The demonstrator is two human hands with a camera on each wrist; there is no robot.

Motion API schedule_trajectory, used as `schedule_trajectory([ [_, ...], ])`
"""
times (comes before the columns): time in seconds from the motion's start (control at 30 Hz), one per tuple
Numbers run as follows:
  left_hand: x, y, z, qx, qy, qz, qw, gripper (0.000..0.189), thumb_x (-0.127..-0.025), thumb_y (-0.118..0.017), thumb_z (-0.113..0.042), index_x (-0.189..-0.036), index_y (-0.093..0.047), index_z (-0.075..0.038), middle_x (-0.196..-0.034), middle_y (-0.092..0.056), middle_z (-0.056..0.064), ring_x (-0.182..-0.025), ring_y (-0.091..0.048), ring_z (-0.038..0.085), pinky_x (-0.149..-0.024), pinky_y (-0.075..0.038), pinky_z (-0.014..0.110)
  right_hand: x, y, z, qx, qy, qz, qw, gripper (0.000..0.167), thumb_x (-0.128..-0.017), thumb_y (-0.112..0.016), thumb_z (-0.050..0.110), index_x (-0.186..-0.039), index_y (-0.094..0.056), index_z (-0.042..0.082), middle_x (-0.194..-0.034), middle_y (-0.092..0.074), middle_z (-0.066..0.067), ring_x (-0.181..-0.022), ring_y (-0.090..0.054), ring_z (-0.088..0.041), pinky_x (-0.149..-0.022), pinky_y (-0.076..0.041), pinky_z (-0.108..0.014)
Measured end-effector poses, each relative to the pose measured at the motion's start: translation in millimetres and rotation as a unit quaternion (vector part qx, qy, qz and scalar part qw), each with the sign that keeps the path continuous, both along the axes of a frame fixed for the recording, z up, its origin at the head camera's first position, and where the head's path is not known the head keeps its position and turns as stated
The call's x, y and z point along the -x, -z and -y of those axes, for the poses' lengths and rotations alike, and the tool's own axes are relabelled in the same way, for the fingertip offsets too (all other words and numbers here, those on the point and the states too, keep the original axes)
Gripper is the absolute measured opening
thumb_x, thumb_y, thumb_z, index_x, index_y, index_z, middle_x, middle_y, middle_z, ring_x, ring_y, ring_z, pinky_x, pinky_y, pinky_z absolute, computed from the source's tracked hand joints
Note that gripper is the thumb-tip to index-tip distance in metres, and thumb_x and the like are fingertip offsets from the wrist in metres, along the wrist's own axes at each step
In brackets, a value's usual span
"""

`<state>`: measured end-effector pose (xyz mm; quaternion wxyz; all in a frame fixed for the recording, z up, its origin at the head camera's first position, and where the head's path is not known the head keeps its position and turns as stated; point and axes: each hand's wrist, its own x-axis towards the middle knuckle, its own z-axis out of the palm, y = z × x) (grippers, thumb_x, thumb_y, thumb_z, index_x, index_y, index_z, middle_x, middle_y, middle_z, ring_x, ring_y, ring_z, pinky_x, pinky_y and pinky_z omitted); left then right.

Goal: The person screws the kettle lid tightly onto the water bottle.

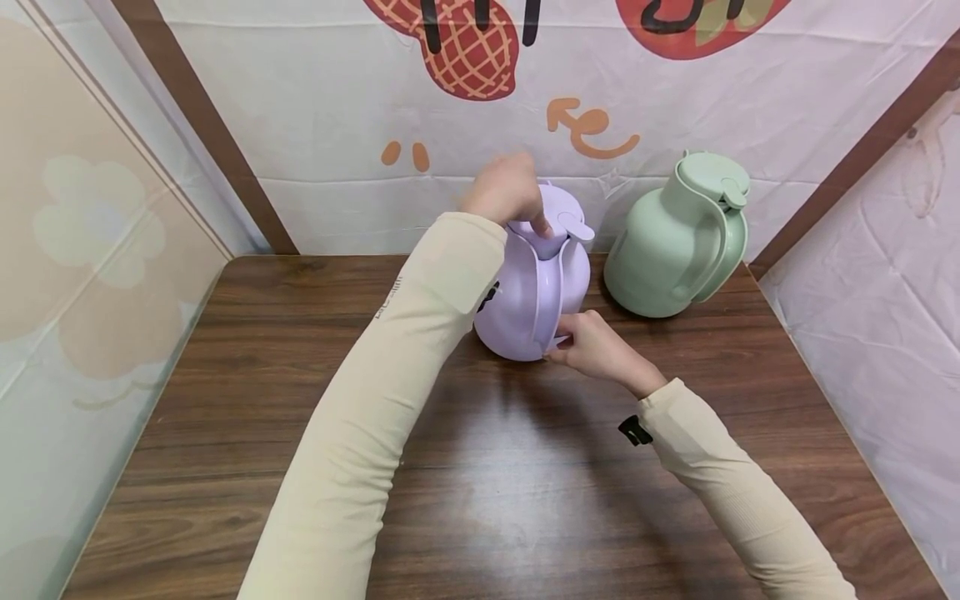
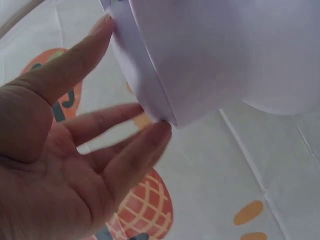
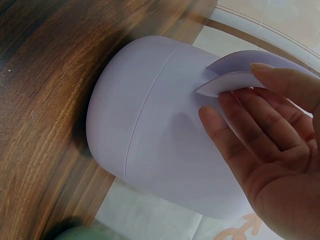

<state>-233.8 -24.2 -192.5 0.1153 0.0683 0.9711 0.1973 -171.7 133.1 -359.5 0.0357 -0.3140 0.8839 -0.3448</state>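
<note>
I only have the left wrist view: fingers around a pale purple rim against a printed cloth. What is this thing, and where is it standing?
Observer: It is a purple jug with a handle, upright on a wooden table. The left hand is on its lid.
Operator: Where is the other hand?
Observer: The right hand is low on the jug, fingers touching the bottom end of the handle.
Operator: Is it gripping there?
Observer: The right wrist view shows nearly straight fingers lying against the body, not wrapped round the handle.
Operator: Anything else close by?
Observer: A green jug stands to the right of the purple one, apart from it, near the backdrop.
</note>
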Motion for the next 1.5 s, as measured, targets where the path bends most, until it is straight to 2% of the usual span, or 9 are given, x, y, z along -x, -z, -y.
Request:
schedule_trajectory([
  [0.13, -2.3, 1.6, -5.9, 0.004, -0.025, -0.016, 0.9995, 0.054, -0.066, -0.082, -0.026, -0.111, -0.058, -0.009, -0.106, -0.054, 0.004, -0.093, -0.046, 0.019, -0.075, -0.041, 0.030, 0.0, 0.5, 0.1, -0.003, 0.000, -0.006, 1.0000, 0.011, -0.069, -0.067, -0.003, -0.078, -0.065, 0.003, -0.078, -0.068, -0.007, -0.074, -0.066, -0.023, -0.064, -0.052, -0.031],
  [0.3, -0.6, 3.1, -10.9, 0.021, -0.044, -0.014, 0.9987, 0.056, -0.065, -0.082, -0.026, -0.114, -0.059, -0.011, -0.112, -0.055, 0.005, -0.096, -0.047, 0.017, -0.075, -0.044, 0.033, 0.3, 1.0, 0.1, -0.004, -0.001, -0.013, 0.9999, 0.011, -0.069, -0.067, -0.003, -0.078, -0.065, 0.003, -0.077, -0.067, -0.007, -0.073, -0.066, -0.024, -0.064, -0.052, -0.031],
  [0.53, -0.3, 3.7, -9.5, 0.026, -0.036, -0.016, 0.9989, 0.056, -0.065, -0.082, -0.025, -0.114, -0.059, -0.011, -0.111, -0.055, 0.005, -0.098, -0.047, 0.018, -0.076, -0.044, 0.034, 0.1, 1.3, 0.4, 0.000, 0.000, -0.011, 0.9999, 0.011, -0.069, -0.067, -0.003, -0.078, -0.065, 0.003, -0.078, -0.067, -0.008, -0.073, -0.066, -0.024, -0.064, -0.052, -0.035],
  [0.73, -0.4, 3.5, -7.1, 0.026, -0.028, -0.014, 0.9992, 0.057, -0.066, -0.082, -0.026, -0.115, -0.058, -0.010, -0.113, -0.053, 0.006, -0.099, -0.045, 0.017, -0.078, -0.044, 0.035, 0.1, 1.4, 0.5, -0.004, 0.000, -0.015, 0.9999, 0.011, -0.069, -0.067, -0.003, -0.078, -0.065, 0.004, -0.077, -0.067, -0.006, -0.073, -0.065, -0.022, -0.064, -0.052, -0.031],
  [1.03, -0.6, 2.8, -2.9, 0.020, -0.020, -0.011, 0.9995, 0.056, -0.067, -0.081, -0.026, -0.115, -0.057, -0.009, -0.108, -0.053, 0.005, -0.095, -0.044, 0.018, -0.073, -0.041, 0.031, 0.1, 2.1, 0.7, 0.000, -0.002, -0.013, 0.9999, 0.011, -0.069, -0.066, -0.003, -0.078, -0.066, 0.003, -0.078, -0.067, -0.007, -0.073, -0.065, -0.023, -0.064, -0.052, -0.031],
  [1.5, -2.4, -1.8, -4.4, 0.034, 0.004, -0.004, 0.9994, 0.049, -0.071, -0.078, -0.023, -0.113, -0.058, -0.007, -0.107, -0.053, 0.004, -0.095, -0.043, 0.018, -0.073, -0.038, 0.027, -0.2, -0.1, -0.6, -0.003, -0.005, -0.013, 0.9999, 0.010, -0.070, -0.066, -0.002, -0.079, -0.066, 0.003, -0.079, -0.067, -0.008, -0.073, -0.065, -0.019, -0.064, -0.052, -0.030],
])
